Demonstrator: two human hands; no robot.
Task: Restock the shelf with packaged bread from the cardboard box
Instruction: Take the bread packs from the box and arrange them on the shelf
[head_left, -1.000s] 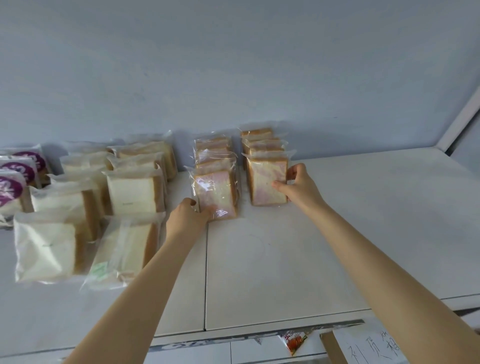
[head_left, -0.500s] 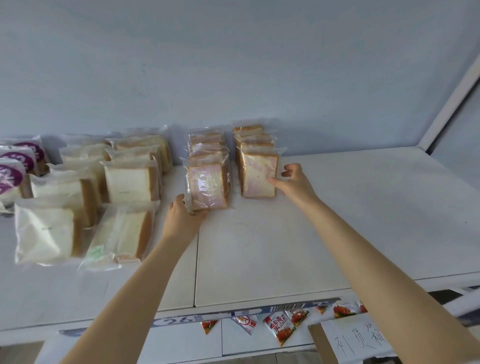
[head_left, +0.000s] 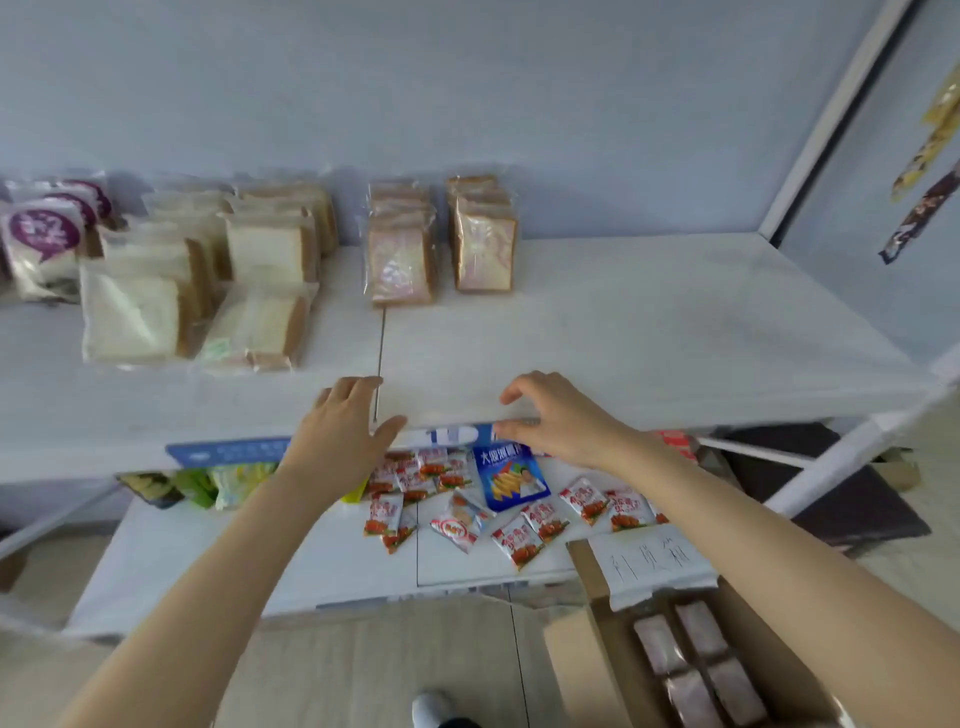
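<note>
head view, looking down, shelf (head_left: 623, 322) near

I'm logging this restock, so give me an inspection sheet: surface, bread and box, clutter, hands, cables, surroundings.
Surface: white upper shelf, seam down its middle.
Job's things: pink-swirl bread packs in two rows by the back wall; white bread packs left of them; cardboard box at lower right, open, with boxed packs inside.
Clutter: red sachets and a blue packet loose on the lower shelf.
Hands: left hand and right hand, both empty, over the upper shelf's front edge.
Cables: nothing seen.
Surroundings: blue-grey wall; snack strips hanging upper right.
</note>
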